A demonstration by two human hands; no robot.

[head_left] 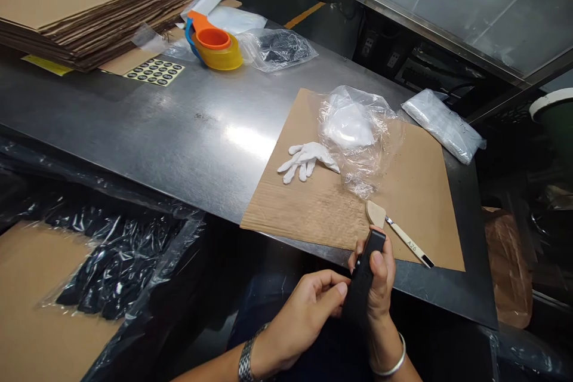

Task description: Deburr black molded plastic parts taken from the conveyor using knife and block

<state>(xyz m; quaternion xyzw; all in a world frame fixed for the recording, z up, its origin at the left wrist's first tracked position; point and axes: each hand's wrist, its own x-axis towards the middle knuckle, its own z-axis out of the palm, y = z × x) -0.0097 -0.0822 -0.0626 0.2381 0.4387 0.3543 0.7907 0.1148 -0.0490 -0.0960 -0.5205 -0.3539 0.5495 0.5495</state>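
Observation:
My right hand [380,277] is wrapped around a slim black rectangular object [364,277], held upright below the front edge of the metal table [179,125]. My left hand [308,310] is curled, with its fingertips pinching the object's lower left side. Just beyond the hands, a small scraper-like tool with a tan head and white handle [398,231] lies on a cardboard sheet [322,203].
A white glove [307,160] and a crumpled clear plastic bag [358,137] rest on the cardboard. Tape rolls [217,48], bagged items [280,48], a label sheet [154,71] and stacked cardboard [98,0] stand at the back. A bagged packet [443,125] lies right. Black plastic-wrapped goods [116,262] sit lower left.

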